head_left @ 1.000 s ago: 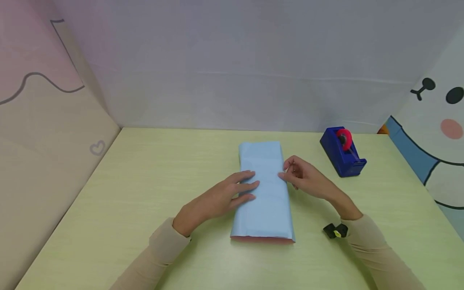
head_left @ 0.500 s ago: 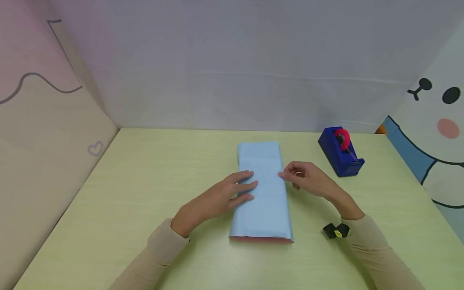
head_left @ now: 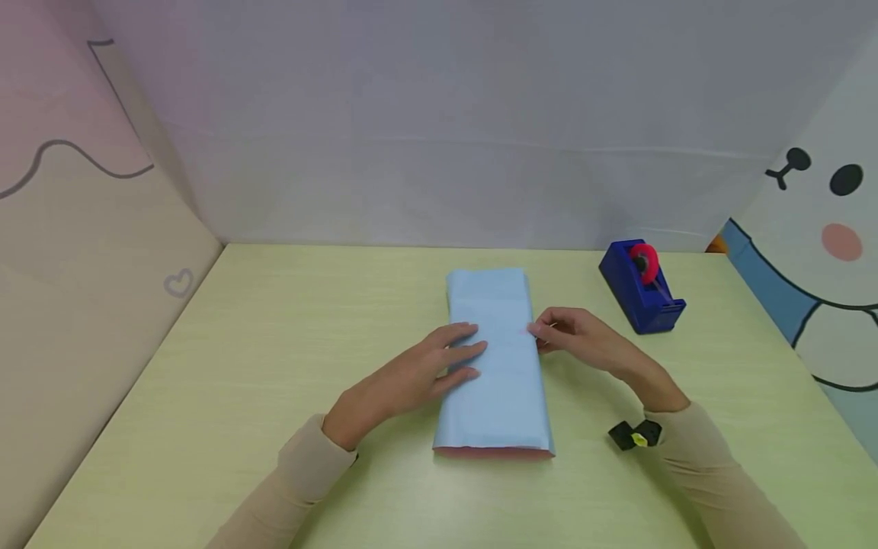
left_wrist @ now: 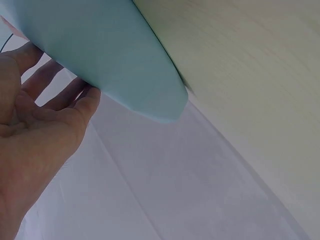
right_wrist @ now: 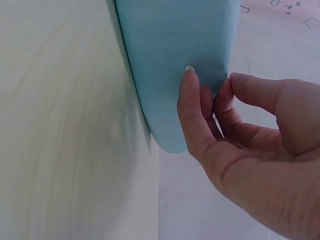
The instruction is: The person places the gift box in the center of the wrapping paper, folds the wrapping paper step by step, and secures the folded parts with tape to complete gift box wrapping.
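While the spread left hand (head_left: 410, 372) is touching folded blue paper (head_left: 492, 408), the right hand (head_left: 591, 345), pinch unclear, is meeting its edge, uneven pressure possibly risking creases.

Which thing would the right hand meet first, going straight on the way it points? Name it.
The blue paper: the right hand points at its right edge and seems to touch it. Over the top, the left hand would probably come next; depth is unclear.

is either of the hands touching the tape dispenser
No, the left hand and right hand touch the blue paper while the tape dispenser stands apart.
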